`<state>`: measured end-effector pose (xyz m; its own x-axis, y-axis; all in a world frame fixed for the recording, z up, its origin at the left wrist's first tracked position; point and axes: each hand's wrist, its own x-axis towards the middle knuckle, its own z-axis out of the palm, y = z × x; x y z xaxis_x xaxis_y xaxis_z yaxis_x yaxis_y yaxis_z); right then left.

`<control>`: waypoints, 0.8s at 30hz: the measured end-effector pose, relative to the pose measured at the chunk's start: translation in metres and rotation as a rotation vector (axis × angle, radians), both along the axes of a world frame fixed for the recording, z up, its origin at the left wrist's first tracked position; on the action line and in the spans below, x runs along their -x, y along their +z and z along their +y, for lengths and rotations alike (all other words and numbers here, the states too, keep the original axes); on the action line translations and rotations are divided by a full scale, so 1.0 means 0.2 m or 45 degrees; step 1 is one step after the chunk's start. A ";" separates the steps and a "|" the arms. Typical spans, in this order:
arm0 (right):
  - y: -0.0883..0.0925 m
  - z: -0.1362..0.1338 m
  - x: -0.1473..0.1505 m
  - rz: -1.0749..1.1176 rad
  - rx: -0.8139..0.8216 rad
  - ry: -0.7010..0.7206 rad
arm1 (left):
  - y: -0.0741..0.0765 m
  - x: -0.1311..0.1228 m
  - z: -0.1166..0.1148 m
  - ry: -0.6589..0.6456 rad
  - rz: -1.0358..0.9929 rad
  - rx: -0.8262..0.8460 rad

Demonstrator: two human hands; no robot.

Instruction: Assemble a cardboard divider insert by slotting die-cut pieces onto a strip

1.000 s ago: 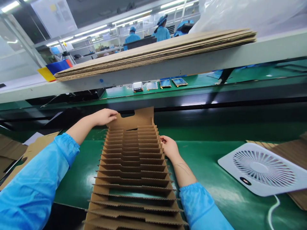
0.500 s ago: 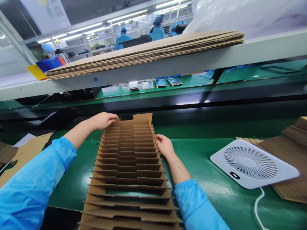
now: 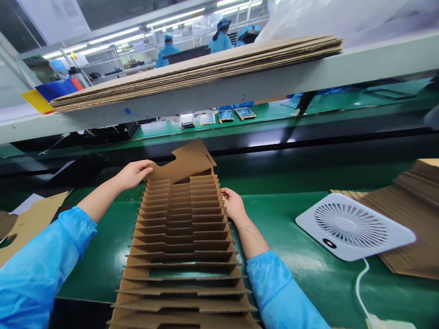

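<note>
A long cardboard divider grid (image 3: 151, 246) runs away from me on the green work surface, with several notched cross panels standing upright in it. At its far end, a brown cardboard panel (image 3: 188, 160) with a cut-out notch is tilted, its right end raised above the grid. My left hand (image 3: 133, 174) pinches that panel by its left end. Beside the far right side of the grid, my right hand (image 3: 234, 204) has its fingers curled against the side strip; the fingertips are partly hidden by the cardboard.
A white fan (image 3: 353, 226) with a cable lies at right, near stacked cardboard (image 3: 408, 214). Flat cardboard sheets (image 3: 202, 68) are piled on the shelf ahead. Small display panels (image 3: 225, 115) lie beneath it. More cardboard (image 3: 32, 224) is at left. Co-workers in blue (image 3: 220, 42) are beyond.
My left hand has moved left, and the far panel, upright at the grid's end before, is now tilted with its right end up. My right hand stays at the grid's side.
</note>
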<state>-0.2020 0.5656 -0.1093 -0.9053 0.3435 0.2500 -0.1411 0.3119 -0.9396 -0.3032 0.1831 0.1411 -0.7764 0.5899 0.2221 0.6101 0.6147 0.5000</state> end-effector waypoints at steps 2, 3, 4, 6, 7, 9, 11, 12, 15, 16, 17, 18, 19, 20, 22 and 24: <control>0.00 0.00 0.00 -0.004 0.000 0.002 | -0.01 0.00 -0.02 0.011 -0.042 -0.033; 0.00 0.00 0.00 -0.006 0.000 0.002 | -0.01 0.00 -0.02 0.016 -0.061 -0.045; 0.00 0.00 0.00 -0.009 0.000 0.003 | -0.01 0.00 -0.03 0.021 -0.072 -0.050; 0.00 0.00 0.00 -0.014 -0.001 0.007 | -0.01 0.00 -0.03 0.038 -0.065 -0.024; 0.00 -0.01 0.00 -0.016 -0.002 0.011 | 0.00 0.00 -0.03 0.047 -0.048 0.001; 0.00 -0.01 0.00 -0.018 -0.003 0.016 | 0.01 0.00 -0.03 0.055 -0.003 0.060; 0.00 0.00 0.00 -0.020 -0.005 0.019 | 0.04 0.00 -0.01 0.037 0.027 0.106; 0.00 0.00 0.00 -0.020 -0.006 0.021 | 0.05 0.00 -0.01 0.023 0.039 0.123; 0.00 0.00 0.00 -0.021 -0.010 0.027 | 0.08 0.00 0.01 0.007 0.087 0.158; 0.00 0.00 0.00 -0.021 -0.011 0.028 | 0.08 0.00 0.01 0.010 0.099 0.164; 0.00 0.00 0.00 -0.021 -0.011 0.029 | 0.09 0.00 0.01 0.015 0.104 0.169; 0.00 0.00 0.00 -0.020 -0.012 0.029 | 0.09 0.00 0.01 0.021 0.103 0.169; 0.00 0.00 0.00 -0.019 -0.012 0.027 | 0.09 0.00 0.01 0.026 0.096 0.163; -0.01 0.00 0.00 -0.017 -0.012 0.026 | 0.08 0.00 0.00 0.034 0.087 0.151; -0.01 0.00 0.00 -0.013 -0.011 0.022 | 0.08 0.00 -0.01 0.052 0.071 0.133; -0.02 0.00 0.01 -0.010 -0.011 0.021 | 0.08 0.00 -0.01 0.055 0.069 0.156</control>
<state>-0.2034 0.5658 -0.1125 -0.9126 0.3266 0.2459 -0.1390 0.3179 -0.9379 -0.3023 0.1801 0.1565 -0.7903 0.5817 0.1925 0.6059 0.6952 0.3868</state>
